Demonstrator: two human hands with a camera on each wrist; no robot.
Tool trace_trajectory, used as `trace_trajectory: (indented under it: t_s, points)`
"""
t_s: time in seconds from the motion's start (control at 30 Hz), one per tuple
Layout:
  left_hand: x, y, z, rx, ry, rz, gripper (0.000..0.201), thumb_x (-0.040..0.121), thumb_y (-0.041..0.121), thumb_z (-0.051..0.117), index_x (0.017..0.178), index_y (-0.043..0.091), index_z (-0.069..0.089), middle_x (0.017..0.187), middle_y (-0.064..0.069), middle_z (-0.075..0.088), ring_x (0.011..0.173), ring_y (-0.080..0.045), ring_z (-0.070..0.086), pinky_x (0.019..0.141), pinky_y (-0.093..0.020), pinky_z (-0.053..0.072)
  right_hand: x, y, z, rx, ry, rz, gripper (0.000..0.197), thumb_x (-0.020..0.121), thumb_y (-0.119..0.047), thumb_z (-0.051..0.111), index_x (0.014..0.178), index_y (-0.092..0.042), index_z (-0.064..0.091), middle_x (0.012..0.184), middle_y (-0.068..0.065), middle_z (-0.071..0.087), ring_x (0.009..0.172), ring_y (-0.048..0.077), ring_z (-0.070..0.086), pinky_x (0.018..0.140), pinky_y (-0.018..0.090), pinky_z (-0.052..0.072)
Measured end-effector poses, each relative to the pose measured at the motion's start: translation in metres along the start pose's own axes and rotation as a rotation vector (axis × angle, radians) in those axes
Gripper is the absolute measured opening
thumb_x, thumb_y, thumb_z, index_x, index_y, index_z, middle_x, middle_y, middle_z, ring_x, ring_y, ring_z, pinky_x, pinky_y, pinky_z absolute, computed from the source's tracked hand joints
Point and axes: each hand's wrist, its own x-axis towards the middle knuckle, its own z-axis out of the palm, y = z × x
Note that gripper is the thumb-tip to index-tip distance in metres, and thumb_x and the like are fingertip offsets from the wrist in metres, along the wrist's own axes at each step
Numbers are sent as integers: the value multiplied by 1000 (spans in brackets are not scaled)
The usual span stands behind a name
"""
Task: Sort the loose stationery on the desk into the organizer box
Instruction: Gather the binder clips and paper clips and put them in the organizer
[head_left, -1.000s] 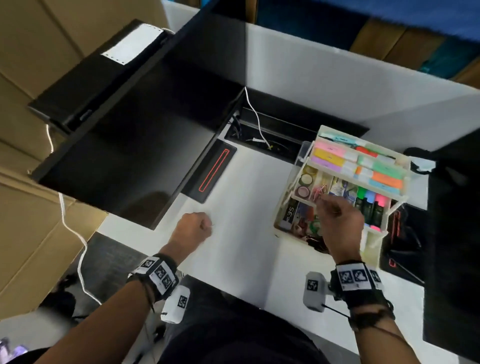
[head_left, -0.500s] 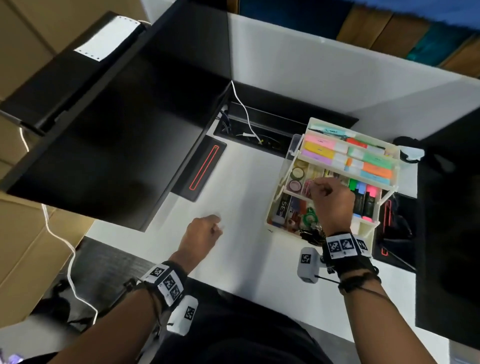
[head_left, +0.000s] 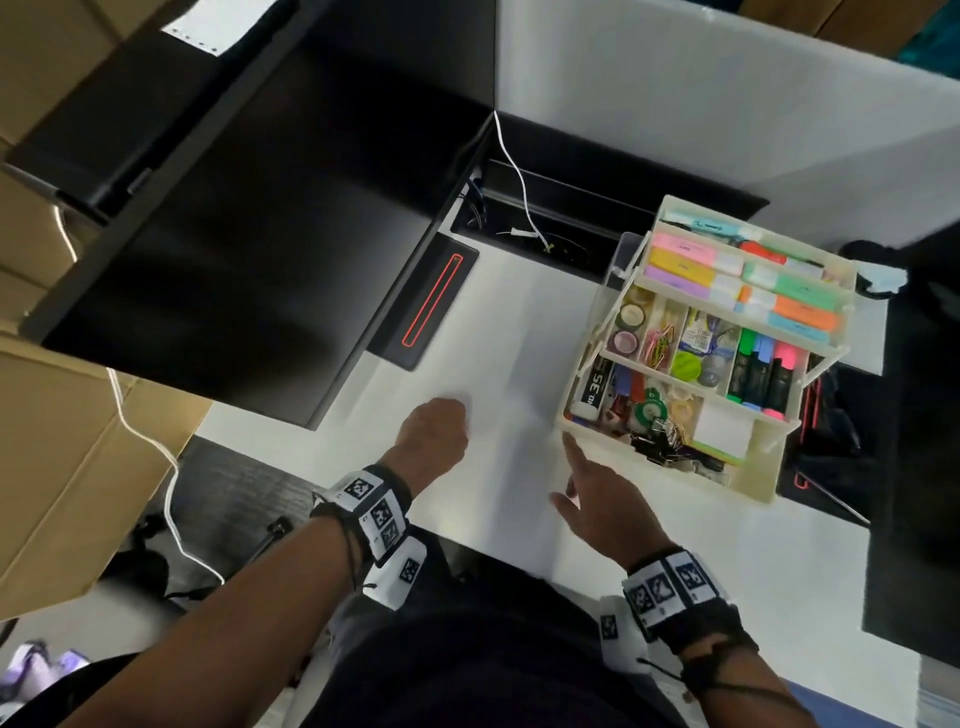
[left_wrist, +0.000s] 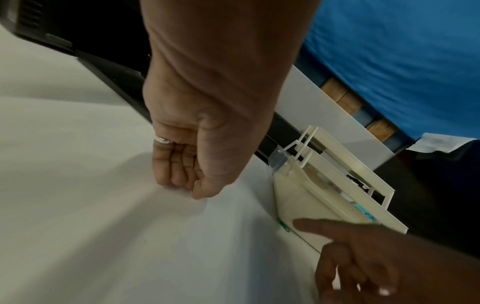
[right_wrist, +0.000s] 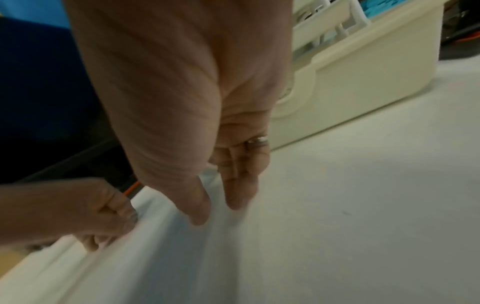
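The cream tiered organizer box (head_left: 758, 457) stands open at the right of the white desk (head_left: 519, 353), its trays filled with highlighters, clips, tape rolls and notes. My right hand (head_left: 597, 499) hovers low over the desk in front of the box's front left corner, fingers straight and holding nothing. In the left wrist view its index fingertip (left_wrist: 298, 223) is close to a small green paper clip (left_wrist: 283, 225) lying beside the box wall (left_wrist: 293, 197). My left hand (head_left: 434, 431) rests on the desk as a fist, fingers curled into the palm (left_wrist: 179, 164) with nothing in them.
A large black monitor (head_left: 234, 234) overhangs the desk's left half, with a black device outlined in red (head_left: 431, 306) under its edge. A cable slot with a white cable (head_left: 519, 171) lies behind. Black items (head_left: 831, 415) sit right of the box.
My right hand has come out of the box's middle tray and dropped to the desk by the front left corner, fingers now straight. The left fist has stayed put.
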Motion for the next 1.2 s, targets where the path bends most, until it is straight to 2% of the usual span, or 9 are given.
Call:
trace_trajectory:
  t_s: [0.07, 0.23, 0.4, 0.53, 0.77, 0.93, 1.03, 1.1, 1.2]
  points:
    - [-1, 0, -2, -1, -3, 6, 26, 102, 28, 56, 115, 7, 64, 119, -14, 66, 111, -34, 65, 89, -36, 50, -1, 1, 12, -26, -35, 32, 94, 98, -44, 61, 165, -14, 2, 112, 3, 68, 98, 25, 70, 84, 41, 57]
    - [-4, -6, 2, -24, 9, 23, 25, 102, 30, 55, 109, 8, 66, 114, -12, 68, 106, -31, 66, 84, -34, 48, 8, -9, 19, -171, 44, 83, 93, 97, -48, 56, 165, -10, 5, 118, 7, 67, 99, 31, 71, 81, 42, 57]
    - [-8, -6, 3, -37, 17, 60, 25, 102, 31, 57, 108, 9, 65, 113, -10, 66, 107, -30, 64, 84, -33, 46, 7, -16, 24, -186, 107, 28, 81, 88, -36, 55, 160, -22, 20, 91, 2, 72, 76, 25, 73, 68, 38, 61]
    - [-8, -5, 7, -64, 6, 107, 23, 99, 31, 60, 105, 10, 66, 109, -9, 67, 103, -29, 65, 79, -32, 46, 8, -22, 27, -109, 85, -27, 52, 94, -37, 55, 142, -24, 41, 100, 0, 69, 86, 24, 72, 73, 39, 60]
    - [-5, -1, 10, -75, -9, 130, 27, 97, 33, 61, 111, 11, 67, 116, -8, 67, 110, -28, 64, 92, -38, 52, 36, -28, 22, 67, 176, 27, 22, 98, -32, 64, 116, -21, 69, 101, 4, 66, 88, 27, 68, 74, 40, 58]
    - [-3, 0, 14, -11, -9, 133, 20, 95, 26, 57, 107, 12, 67, 112, -8, 66, 106, -31, 65, 85, -36, 50, 49, -36, 20, -27, 142, 120, 17, 100, -31, 60, 104, -17, 66, 102, 5, 67, 92, 31, 68, 75, 38, 51]
    - [-6, 3, 15, 6, 16, 139, 19, 96, 24, 56, 107, 11, 65, 111, -9, 66, 102, -32, 66, 82, -38, 52, 52, -41, 23, -171, 138, 32, 22, 97, -26, 64, 103, -5, 63, 93, 14, 66, 78, 36, 70, 61, 38, 52]
    - [-6, 1, 17, -24, 35, 156, 19, 98, 26, 56, 108, 13, 64, 111, -8, 65, 100, -32, 67, 82, -39, 54, 52, -41, 28, -278, 154, -20, 26, 83, -18, 80, 91, 0, 63, 77, 16, 62, 59, 34, 65, 45, 34, 48]
    - [-7, -9, 15, -147, 53, 113, 13, 98, 31, 60, 101, 20, 66, 105, -2, 62, 95, -25, 67, 80, -36, 55, 49, -44, 32, -369, 205, -54, 29, 69, -8, 82, 89, 1, 63, 79, 17, 58, 60, 30, 60, 40, 32, 47]
